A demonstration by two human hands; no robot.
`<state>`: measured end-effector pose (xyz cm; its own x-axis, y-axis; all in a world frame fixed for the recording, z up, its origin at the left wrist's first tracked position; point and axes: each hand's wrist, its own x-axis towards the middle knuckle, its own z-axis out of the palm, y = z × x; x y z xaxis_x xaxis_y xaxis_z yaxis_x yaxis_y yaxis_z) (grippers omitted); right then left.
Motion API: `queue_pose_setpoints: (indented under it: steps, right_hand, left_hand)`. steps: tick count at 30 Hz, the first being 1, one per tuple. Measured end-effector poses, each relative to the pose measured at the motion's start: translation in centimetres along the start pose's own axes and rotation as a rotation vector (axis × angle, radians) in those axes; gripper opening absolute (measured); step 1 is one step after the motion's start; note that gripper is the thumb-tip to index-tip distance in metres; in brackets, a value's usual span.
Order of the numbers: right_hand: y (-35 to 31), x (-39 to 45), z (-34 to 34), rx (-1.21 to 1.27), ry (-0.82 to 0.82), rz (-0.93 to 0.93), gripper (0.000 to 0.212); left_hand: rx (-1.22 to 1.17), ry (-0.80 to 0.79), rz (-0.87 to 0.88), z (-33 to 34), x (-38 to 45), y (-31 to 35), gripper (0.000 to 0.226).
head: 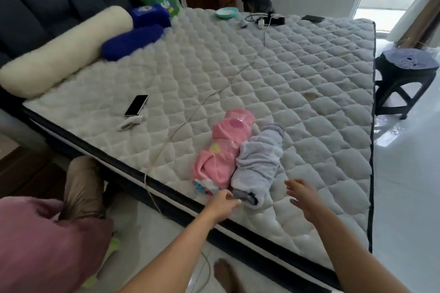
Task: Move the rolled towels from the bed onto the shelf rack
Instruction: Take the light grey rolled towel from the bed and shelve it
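1. Now, two rolled towels lie side by side and touching on the bed, near its edge at 6 o'clock: a pink towel and, at its 3 o'clock side, a grey towel. The shelf rack is not in view, so both towels are not yet moved.

2. The left hand is at the near end of the rolls, close to the seam between them. Its fingers look pressed together, but I cannot tell if they already pinch cloth or only touch it. The right hand hovers at 3 o'clock of the grey towel, spread and holding nothing.

3. First risk, in my judgement: the rolls have nothing tying them that I can see. If a hand pulls only the loose end layer, the towel may unroll instead of lifting.

4. Second risk: because the towels touch, lifting one may drag the other toward the bed edge, and it could fall on the floor.

5. Third risk: a white cable runs over the mattress from 12 o'clock and passes at 9 o'clock of the pink towel. A wide sweep of the left arm could catch it and pull the things at its far end.

6. A phone lies well apart, at 10 o'clock of the towels, so I judge it is not in danger.
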<state>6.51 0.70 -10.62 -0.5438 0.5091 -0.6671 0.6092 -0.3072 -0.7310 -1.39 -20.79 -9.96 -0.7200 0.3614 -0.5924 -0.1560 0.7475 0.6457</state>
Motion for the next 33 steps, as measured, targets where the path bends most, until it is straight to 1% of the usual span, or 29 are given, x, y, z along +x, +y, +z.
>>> queue_pose_setpoints:
  steps: [1, 3, 5, 7, 11, 13, 16, 18, 21, 22, 23, 25, 26, 27, 29, 30, 31, 33]
  right_hand:
    - [-0.7, 1.0, 0.3, -0.053, 0.007, 0.005, 0.022]
    - [-2.0, 3.0, 1.0, -0.143, 0.034, 0.002, 0.048]
    - [-3.3, 4.8, 1.8, -0.191, 0.052, -0.002, 0.069]
    - [-4.2, 6.7, 2.6, -0.216, 0.037, 0.001, 0.077]
    - [-5.8, 9.3, 4.2, -0.144, -0.013, 0.079, 0.076]
    - [-6.4, 10.4, 5.0, -0.105, -0.020, 0.112, 0.070]
    - [-7.6, 12.5, 6.0, -0.101, -0.008, 0.142, 0.067]
    - [-8.1, 14.0, 6.3, -0.085, -0.040, 0.131, 0.050]
    - [-8.3, 16.1, 6.2, -0.092, -0.081, 0.120, 0.014]
    - [-8.4, 16.6, 6.1, -0.076, -0.099, 0.134, 0.010]
    - [-8.3, 17.2, 6.0, -0.062, -0.123, 0.155, 0.014]
    - [-7.9, 18.4, 5.8, -0.021, -0.142, 0.211, 0.042]
    - [-7.7, 18.8, 5.7, 0.003, -0.132, 0.241, 0.049]
    - [-7.7, 19.1, 5.7, 0.007, -0.123, 0.264, 0.048]
    - [-7.6, 19.3, 5.4, 0.015, -0.129, 0.287, 0.032]
    - [-7.6, 19.4, 5.3, 0.027, -0.136, 0.287, 0.028]
    - [-7.6, 19.3, 5.2, 0.025, -0.154, 0.288, 0.028]
    - [-7.9, 19.0, 4.7, 0.022, -0.191, 0.278, 0.034]
  left_hand:
    - [0.022, 0.034, 0.020, -0.1, 1.5, 0.6, 0.035]
    - [0.063, 0.081, 0.084, -0.5, 4.3, 2.1, 0.038]
    - [0.080, 0.060, 0.130, -0.6, 7.3, 3.4, 0.042]
    - [0.078, -0.001, 0.116, -0.6, 9.6, 4.1, 0.049]
    - [0.072, -0.127, 0.004, -0.3, 12.6, 4.0, 0.079]
    - [0.061, -0.167, -0.030, -0.2, 13.7, 3.7, 0.089]
    - [-0.001, -0.233, -0.080, -0.2, 14.9, 3.4, 0.103]
    - [-0.004, -0.269, -0.101, -0.2, 15.6, 3.6, 0.107]
    - [0.013, -0.334, -0.159, -0.6, 16.5, 4.4, 0.103]
    - [0.013, -0.365, -0.190, -0.8, 16.7, 4.8, 0.101]
    - [0.010, -0.397, -0.223, -0.8, 17.0, 5.0, 0.101]
    - [0.010, -0.432, -0.277, -0.9, 17.4, 5.3, 0.113]
    - [0.001, -0.441, -0.303, -0.7, 17.8, 5.1, 0.119]
    - [-0.013, -0.445, -0.329, -0.2, 18.4, 4.4, 0.123]
    - [-0.034, -0.448, -0.375, 0.2, 19.0, 3.6, 0.120]
    - [-0.051, -0.445, -0.384, 0.1, 18.8, 3.9, 0.117]
    - [-0.062, -0.442, -0.387, 0.0, 18.5, 4.3, 0.116]
    - [-0.083, -0.445, -0.383, -0.3, 17.8, 5.4, 0.116]
